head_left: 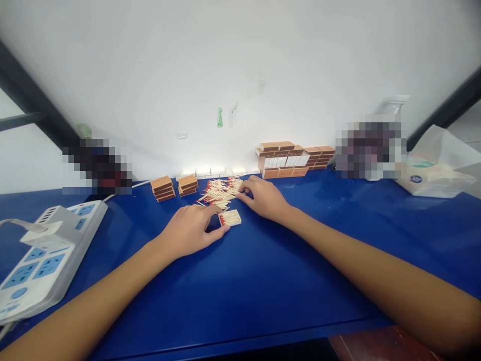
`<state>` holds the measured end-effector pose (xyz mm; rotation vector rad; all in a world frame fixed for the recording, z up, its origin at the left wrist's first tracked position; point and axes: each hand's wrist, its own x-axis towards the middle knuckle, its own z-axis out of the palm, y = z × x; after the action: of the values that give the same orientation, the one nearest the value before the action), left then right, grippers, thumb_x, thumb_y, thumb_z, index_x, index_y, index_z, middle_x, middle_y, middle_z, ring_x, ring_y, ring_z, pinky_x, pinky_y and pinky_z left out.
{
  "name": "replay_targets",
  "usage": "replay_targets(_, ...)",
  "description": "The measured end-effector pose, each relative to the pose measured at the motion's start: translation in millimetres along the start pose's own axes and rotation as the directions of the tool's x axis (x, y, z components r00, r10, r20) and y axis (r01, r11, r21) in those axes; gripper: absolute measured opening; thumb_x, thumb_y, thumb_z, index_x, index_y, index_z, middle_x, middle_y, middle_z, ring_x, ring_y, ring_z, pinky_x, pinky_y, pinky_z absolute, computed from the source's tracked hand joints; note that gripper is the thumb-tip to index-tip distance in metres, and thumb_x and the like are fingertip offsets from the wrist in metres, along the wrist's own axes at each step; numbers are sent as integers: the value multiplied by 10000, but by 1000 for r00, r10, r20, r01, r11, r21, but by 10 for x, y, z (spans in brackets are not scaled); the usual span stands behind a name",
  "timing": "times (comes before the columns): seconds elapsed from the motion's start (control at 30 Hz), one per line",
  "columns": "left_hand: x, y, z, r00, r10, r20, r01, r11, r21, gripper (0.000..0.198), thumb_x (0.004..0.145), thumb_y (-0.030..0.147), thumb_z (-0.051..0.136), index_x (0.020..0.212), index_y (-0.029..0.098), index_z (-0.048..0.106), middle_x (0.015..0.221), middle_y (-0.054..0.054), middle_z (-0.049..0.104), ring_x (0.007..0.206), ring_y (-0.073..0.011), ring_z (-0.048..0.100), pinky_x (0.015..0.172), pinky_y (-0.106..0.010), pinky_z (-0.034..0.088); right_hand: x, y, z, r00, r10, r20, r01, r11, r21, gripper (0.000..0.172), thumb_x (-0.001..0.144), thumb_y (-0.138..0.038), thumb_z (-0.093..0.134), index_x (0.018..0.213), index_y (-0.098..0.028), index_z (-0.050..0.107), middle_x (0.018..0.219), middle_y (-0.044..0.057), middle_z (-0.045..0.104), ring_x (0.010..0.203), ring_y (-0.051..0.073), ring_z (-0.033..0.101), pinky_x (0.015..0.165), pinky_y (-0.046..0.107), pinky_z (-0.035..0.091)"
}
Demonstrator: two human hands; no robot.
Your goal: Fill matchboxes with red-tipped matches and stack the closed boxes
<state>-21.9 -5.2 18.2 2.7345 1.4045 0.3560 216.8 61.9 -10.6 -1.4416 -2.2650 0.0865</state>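
A small white matchbox tray [235, 223] with red-tipped matches in it lies on the blue table. My left hand [191, 228] grips its left end between thumb and fingers. Just behind it spreads a loose heap of matches [220, 191], red heads pointing various ways. My right hand [261, 197] is at the heap's right edge, its thumb and fingertips pinched together by the matches. Whether a match is between those fingertips is too small to make out.
Stacked matchboxes [163, 188] and a smaller stack [187, 185] stand left of the heap. White trays [210, 172] line the wall. A larger matchbox pile [283, 161] is at back right. A power strip [67, 255] lies left, a plastic bag [432, 170] right.
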Motion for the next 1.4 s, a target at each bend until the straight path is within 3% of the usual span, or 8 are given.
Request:
replay_targets(0.43, 2, -22, 19, 1000, -4, -6, 4, 1000, -9, 392, 954, 523, 601, 1144, 200, 715, 630, 17, 634, 583, -162, 596, 564, -283, 334, 78, -60, 52, 999, 33, -17, -33, 999, 0, 162, 1005, -318, 609, 912, -196, 661, 1012, 75, 675, 872, 197, 631, 697, 297, 399)
replay_targets(0.87, -4, -25, 4, 1000, -1, -18, 1, 1000, 2, 386, 953, 524, 596, 1100, 192, 724, 617, 14, 627, 569, -157, 581, 554, -281, 319, 55, 0, -64, 999, 28, 20, -28, 1000, -6, 125, 1018, -254, 584, 934, -183, 642, 1028, 81, 669, 879, 197, 620, 739, 298, 405)
replay_targets(1.1, 2, -30, -7, 1000, -3, -26, 3, 1000, 18, 393, 958, 520, 594, 1104, 181, 728, 621, 10, 631, 566, -162, 581, 551, -286, 318, 28, 65, -224, 986, -163, 24, 156, 971, 183, 149, 994, -278, 626, 876, -187, 627, 924, 47, 648, 792, 165, 575, 732, 280, 408)
replay_targets(1.23, 0, -34, -9, 1000, -7, -29, 8, 1000, 12, 371, 958, 500, 602, 1118, 189, 722, 628, 10, 638, 560, -157, 573, 551, -281, 301, -36, -65, -302, 956, -276, 102, 239, 931, 274, 138, 1002, -254, 610, 884, -186, 627, 908, 38, 640, 796, 156, 562, 722, 268, 407)
replay_targets(1.4, 6, -26, -8, 1000, -10, -16, 10, 1000, 9, 383, 958, 518, 591, 1106, 190, 723, 627, 11, 630, 562, -160, 570, 552, -280, 301, -148, -241, -317, 910, -367, 191, 315, 914, 255, 97, 1011, -236, 605, 937, -189, 646, 970, 51, 649, 856, 166, 575, 747, 283, 417)
